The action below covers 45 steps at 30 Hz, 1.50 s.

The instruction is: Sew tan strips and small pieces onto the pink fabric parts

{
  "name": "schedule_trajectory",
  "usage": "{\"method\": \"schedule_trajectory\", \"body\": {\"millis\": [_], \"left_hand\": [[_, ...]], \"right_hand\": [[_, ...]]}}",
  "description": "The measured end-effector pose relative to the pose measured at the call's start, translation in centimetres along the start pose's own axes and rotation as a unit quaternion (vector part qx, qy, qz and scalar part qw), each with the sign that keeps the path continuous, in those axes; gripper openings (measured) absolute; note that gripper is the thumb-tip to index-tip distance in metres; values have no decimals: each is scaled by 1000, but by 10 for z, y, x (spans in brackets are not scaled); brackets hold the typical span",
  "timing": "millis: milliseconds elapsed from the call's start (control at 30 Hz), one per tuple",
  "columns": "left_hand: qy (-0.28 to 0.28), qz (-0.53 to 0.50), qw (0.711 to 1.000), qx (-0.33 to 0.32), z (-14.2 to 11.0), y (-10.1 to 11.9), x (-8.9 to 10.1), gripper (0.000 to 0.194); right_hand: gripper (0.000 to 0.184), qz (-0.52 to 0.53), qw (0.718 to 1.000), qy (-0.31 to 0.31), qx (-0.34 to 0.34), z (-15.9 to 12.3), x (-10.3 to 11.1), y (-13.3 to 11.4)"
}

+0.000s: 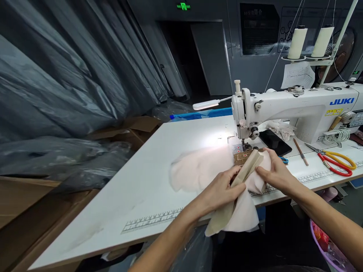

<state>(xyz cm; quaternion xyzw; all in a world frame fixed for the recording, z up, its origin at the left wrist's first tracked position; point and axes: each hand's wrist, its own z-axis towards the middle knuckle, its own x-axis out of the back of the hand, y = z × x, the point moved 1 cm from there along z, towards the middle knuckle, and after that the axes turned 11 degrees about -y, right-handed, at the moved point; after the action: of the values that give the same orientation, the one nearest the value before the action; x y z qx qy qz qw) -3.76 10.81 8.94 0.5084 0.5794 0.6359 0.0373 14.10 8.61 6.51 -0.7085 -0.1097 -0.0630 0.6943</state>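
Observation:
Both hands hold pieces of fabric at the front edge of the white table, just before the sewing machine (286, 109). My left hand (227, 189) pinches a khaki fabric strip (219, 219) between thumb and fingers. Pale pink fabric (244, 217) hangs below it over the table edge. My right hand (273, 170) grips the upper end of the pink fabric beside the khaki piece. More pale pink cloth (198, 168), blurred, lies on the table to the left of the needle. The presser foot (244, 145) stands behind the hands, apart from the held fabric.
Right of the needle lie a black phone (275, 141), a brown pencil-like stick (300, 152) and scissors (337, 160) with red and yellow handles. Two thread cones (297, 43) stand above the machine. Cardboard boxes (28, 200) and plastic sheeting (65, 158) are at the left.

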Motion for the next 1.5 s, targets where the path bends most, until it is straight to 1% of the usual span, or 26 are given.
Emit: {"method": "schedule_trajectory", "body": {"millis": [67, 133, 167, 233, 333, 400, 500, 600, 633, 700, 767, 800, 867, 900, 967, 1000, 1033, 1067, 1133, 1233, 1333, 1433, 1500], "left_hand": [[2, -23, 999, 28, 4, -4, 5, 25], [25, -31, 998, 54, 7, -6, 7, 34], [44, -23, 997, 56, 8, -6, 7, 39], [84, 12, 996, 31, 9, -3, 5, 45], [126, 54, 990, -29, 11, 1, 3, 41], [133, 43, 989, -47, 14, 0, 4, 35], [129, -11, 991, -15, 20, -7, 11, 38], [102, -61, 993, 8, 26, -14, 19, 41], [90, -68, 994, 3, 27, -15, 21, 39], [74, -69, 995, -8, 29, -15, 23, 37], [66, -67, 995, -9, 30, -12, 24, 37], [66, -69, 995, -8, 30, -11, 24, 36], [66, -78, 995, -9, 30, -9, 24, 36], [67, -85, 994, -10, 31, -9, 23, 36], [74, -96, 993, -4, 33, -10, 23, 37], [80, -99, 992, 4, 34, -12, 23, 37], [88, -101, 991, 12, 34, -13, 23, 38], [95, -104, 990, 20, 35, -14, 23, 38], [98, -116, 988, 31, 35, -16, 24, 39], [87, -126, 987, 41, 34, -18, 26, 41], [59, -123, 989, 59, 32, -21, 28, 45], [25, -133, 989, 66, 30, -23, 28, 50], [16, -134, 989, 65, 29, -25, 28, 50]], "right_hand": [[60, 54, 998, -16, -21, 1, 8, 3], [52, 95, 995, -25, -27, -1, 11, 5], [50, 111, 993, -29, -29, -2, 12, 6], [48, 135, 990, -34, -31, -4, 11, 7], [46, 143, 989, -39, -25, -5, 9, 10], [46, 141, 989, -36, -21, -4, 10, 12], [46, 142, 989, -34, -24, -2, 12, 17], [47, 127, 991, -30, -23, -2, 12, 21], [48, 107, 994, -26, -18, -3, 13, 21], [51, 30, 999, -13, -5, -4, 15, 21], [50, -82, 997, -5, 8, 0, 23, 18], [48, -141, 990, 4, 12, 5, 29, 15], [43, -256, 966, 39, 8, 20, 45, 9], [42, -313, 947, 68, -1, 30, 55, 6], [49, -417, 899, 120, -49, 51, 73, 1], [55, -450, 880, 126, -84, 60, 80, 0], [63, -467, 868, 121, -118, 69, 86, -1], [70, -473, 862, 110, -147, 76, 90, -1], [76, -465, 862, 83, -182, 85, 92, -2], [76, -460, 862, 60, -202, 88, 88, -5], [78, -461, 860, 47, -213, 88, 85, -7], [76, -463, 860, 47, -209, 91, 85, -3], [76, -462, 862, 55, -202, 94, 85, 1]]}}
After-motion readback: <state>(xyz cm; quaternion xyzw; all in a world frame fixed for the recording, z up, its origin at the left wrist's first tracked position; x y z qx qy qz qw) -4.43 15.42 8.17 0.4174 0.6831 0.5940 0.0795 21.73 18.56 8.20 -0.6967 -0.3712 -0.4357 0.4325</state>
